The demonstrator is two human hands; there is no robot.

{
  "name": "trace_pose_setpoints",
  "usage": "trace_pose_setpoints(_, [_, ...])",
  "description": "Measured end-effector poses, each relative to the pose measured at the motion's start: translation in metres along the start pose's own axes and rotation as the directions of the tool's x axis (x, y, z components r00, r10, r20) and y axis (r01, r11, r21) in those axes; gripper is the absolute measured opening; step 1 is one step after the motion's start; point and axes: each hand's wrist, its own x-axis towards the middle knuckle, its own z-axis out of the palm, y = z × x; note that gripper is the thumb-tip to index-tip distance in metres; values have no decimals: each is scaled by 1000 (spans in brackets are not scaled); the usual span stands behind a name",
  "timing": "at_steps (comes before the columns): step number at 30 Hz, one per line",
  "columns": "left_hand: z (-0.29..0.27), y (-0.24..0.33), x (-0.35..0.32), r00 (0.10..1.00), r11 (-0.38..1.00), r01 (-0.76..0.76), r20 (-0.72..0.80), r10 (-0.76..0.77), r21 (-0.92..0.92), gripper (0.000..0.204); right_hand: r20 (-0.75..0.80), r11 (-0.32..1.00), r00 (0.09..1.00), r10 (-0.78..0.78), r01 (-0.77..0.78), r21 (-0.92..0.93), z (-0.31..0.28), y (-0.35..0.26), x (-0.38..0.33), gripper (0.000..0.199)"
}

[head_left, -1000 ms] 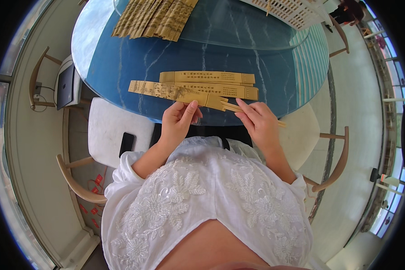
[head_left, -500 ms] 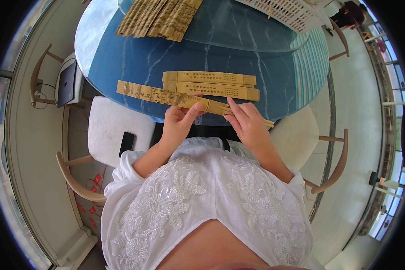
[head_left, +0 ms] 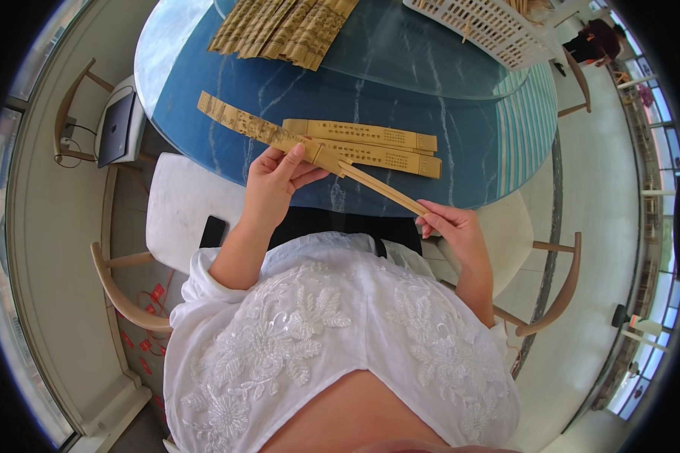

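My left hand (head_left: 276,180) pinches a long gold-brown printed paper sleeve (head_left: 243,122) near its lower right end. Out of that end sticks a pair of pale wooden chopsticks (head_left: 384,189), with their upper part inside the sleeve. My right hand (head_left: 455,225) closes thumb and fingers on the free ends of the chopsticks, past the table's near edge. Sleeve and chopsticks form one slanting line, from upper left to lower right. Just behind them, two more gold sleeves (head_left: 370,136) lie flat on the table, partly covered by the held one.
A blue marble-patterned table (head_left: 204,143) carries a glass turntable at the back. Many gold sleeves (head_left: 287,34) lie fanned there. A white slotted basket (head_left: 491,34) holds thin sticks. A phone (head_left: 214,231) rests on the left chair; a laptop (head_left: 116,128) sits farther left.
My right hand has moved down and right to the chopsticks' outer ends, showing more of their length. The sleeve has tilted more steeply, and my left hand has shifted left.
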Motion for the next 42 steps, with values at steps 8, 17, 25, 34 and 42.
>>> trace_pose_setpoints(8, [1, 4, 0, 1000, 1000, 10, -3, -10, 13, 27, 18, 992, 999, 38, -40, 120, 1, 0, 4, 30])
trace_pose_setpoints(17, [15, -4, -8, 990, 991, 120, 67, -125, 65, 26, 112, 985, 993, 33, -51, 163, 18, -6, 13, 31])
trace_pose_setpoints(25, [28, -11, -11, 975, 976, 205, 72, -210, 68, 28, 177, 977, 984, 1, -39, 211, 38, -5, 24, 35])
trace_pose_setpoints(34, [26, -9, -12, 975, 978, 206, 75, -208, 30, 29, 195, 964, 981, 17, -68, 258, 32, 0, 23, 29])
trace_pose_setpoints(42, [25, -8, -12, 978, 981, 184, 92, -189, 56, 28, 171, 933, 984, -57, -8, 359, 36, 10, 26, 29])
